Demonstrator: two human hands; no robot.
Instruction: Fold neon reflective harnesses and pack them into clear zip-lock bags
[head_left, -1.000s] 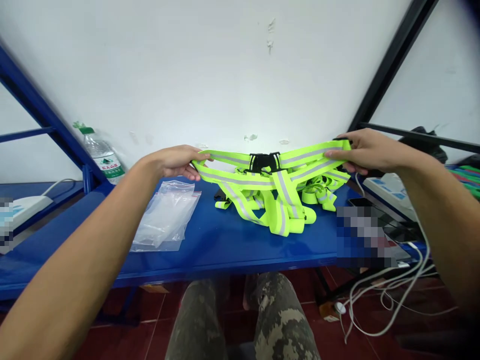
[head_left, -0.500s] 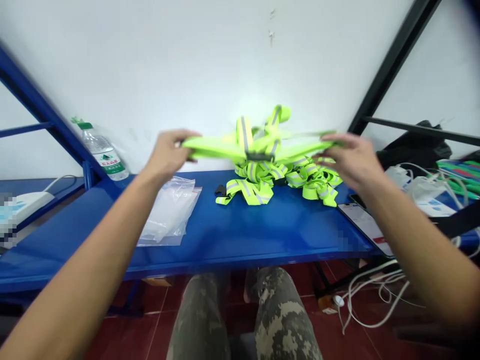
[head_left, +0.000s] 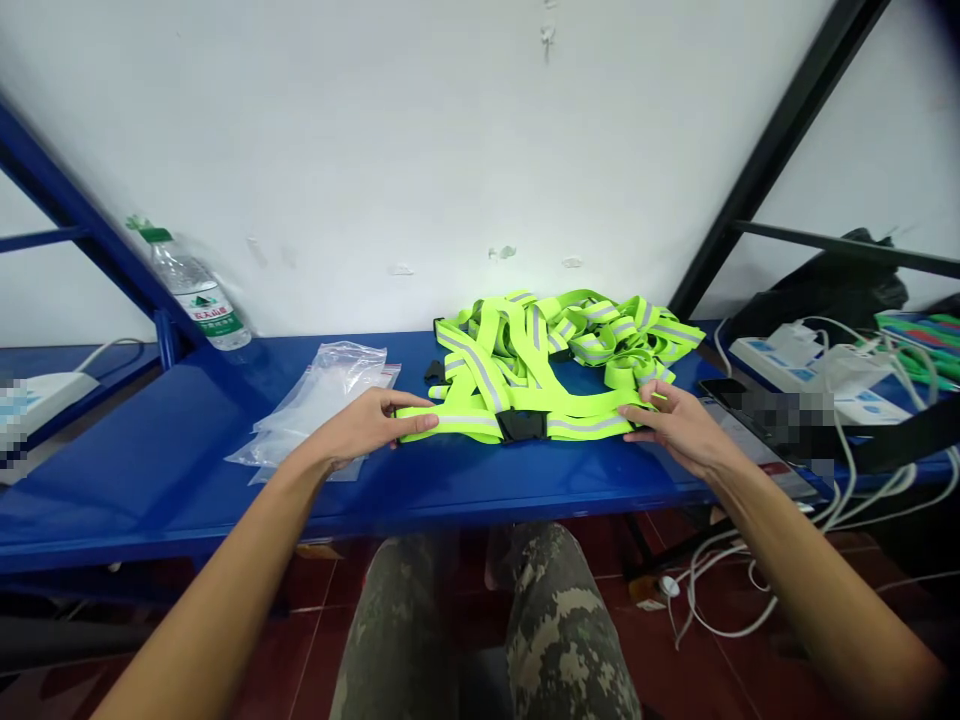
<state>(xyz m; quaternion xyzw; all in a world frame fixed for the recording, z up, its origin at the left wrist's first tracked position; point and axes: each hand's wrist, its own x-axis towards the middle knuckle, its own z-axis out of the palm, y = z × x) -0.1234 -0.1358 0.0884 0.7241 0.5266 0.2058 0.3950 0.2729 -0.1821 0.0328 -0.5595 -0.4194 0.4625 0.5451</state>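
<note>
Webbing, neon-yellow with grey stripes (head_left: 586, 429), stretches buckled between left hand (head_left: 361, 428) and right hand (head_left: 681, 425), both grips pinched shut; yellow reflective straps (head_left: 619, 328) lie unstraightened near the back edge of the counter (head_left: 187, 430).

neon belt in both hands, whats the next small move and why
Perhaps fold the straps forward over the neon belt: the left hand and right hand hold it stretched nearly straight, the black buckle lies between them, and the straps spread behind.
</note>
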